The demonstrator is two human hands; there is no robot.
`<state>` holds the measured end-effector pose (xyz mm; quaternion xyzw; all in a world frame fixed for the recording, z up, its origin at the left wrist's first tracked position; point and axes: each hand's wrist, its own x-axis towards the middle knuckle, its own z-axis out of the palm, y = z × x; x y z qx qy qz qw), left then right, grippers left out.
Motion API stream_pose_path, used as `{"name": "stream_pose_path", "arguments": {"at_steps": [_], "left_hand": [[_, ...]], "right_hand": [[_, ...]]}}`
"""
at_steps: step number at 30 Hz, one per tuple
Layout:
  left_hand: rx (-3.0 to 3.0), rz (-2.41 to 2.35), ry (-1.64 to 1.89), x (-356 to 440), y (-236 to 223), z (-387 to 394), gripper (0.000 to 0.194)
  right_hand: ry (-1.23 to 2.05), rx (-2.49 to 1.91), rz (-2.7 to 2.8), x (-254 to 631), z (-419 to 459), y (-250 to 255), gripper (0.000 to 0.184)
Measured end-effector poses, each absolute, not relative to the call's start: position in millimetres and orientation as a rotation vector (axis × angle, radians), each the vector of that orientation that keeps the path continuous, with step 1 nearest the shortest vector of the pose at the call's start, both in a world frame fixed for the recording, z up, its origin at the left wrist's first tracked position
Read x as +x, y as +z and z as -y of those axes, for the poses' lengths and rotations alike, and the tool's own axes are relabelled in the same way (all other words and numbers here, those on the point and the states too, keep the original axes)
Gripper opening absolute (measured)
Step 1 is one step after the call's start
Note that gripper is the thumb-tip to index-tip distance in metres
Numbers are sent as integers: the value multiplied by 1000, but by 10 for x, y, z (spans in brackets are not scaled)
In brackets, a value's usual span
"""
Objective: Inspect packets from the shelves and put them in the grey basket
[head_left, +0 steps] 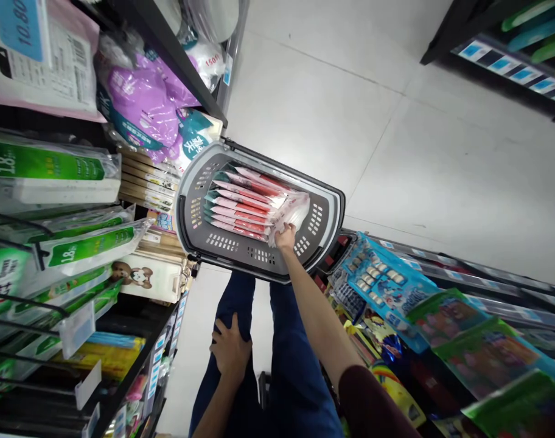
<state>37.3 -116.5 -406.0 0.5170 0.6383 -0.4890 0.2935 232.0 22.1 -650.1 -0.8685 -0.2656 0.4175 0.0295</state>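
Note:
A grey shopping basket [241, 258] with perforated sides stands on the floor in front of my legs. Inside it, several pink, red and white flat packets [241, 207] are lined up on edge in a row. My right hand [285, 236] reaches into the basket's right part, fingers closed on the near edge of a crumpled pink-and-white plastic packet [294, 210] beside the row. What is printed on that packet cannot be read. On my left knee rests my left hand [232, 350], its fingers spread over the blue trousers, holding nothing.
Shelves flank both sides. At left hang green-labelled plastic packs [92, 246], with purple bags [143, 103] and a bear-print clipboard [147, 277] close to the basket. A blue package [382, 283] and green bags [492, 347] fill the right shelf. Pale tiled floor [332, 109] lies beyond the basket.

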Motion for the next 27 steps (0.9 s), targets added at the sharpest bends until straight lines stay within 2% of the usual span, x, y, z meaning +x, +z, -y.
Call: {"name": "stream_pose_path", "arguments": {"at_steps": [10, 14, 17, 21, 27], "left_hand": [[1396, -1705, -1307, 351, -4050, 1022, 68], [1409, -1703, -1309, 345, -4049, 1022, 67], [1426, -1717, -1293, 338, -4065, 1051, 67], [1412, -1720, -1295, 336, -4078, 1089, 67], [1414, -1706, -1271, 367, -4038, 1135, 64]], "right_hand": [[955, -2797, 1070, 2381, -421, -6337, 47], [1060, -2736, 1129, 2385, -442, -6370, 48], [1272, -2711, 981, 2387, -425, -6481, 50], [1524, -2633, 859, 2369, -361, -6667, 40], [1455, -2570, 748, 2363, -153, -6541, 33]]}}
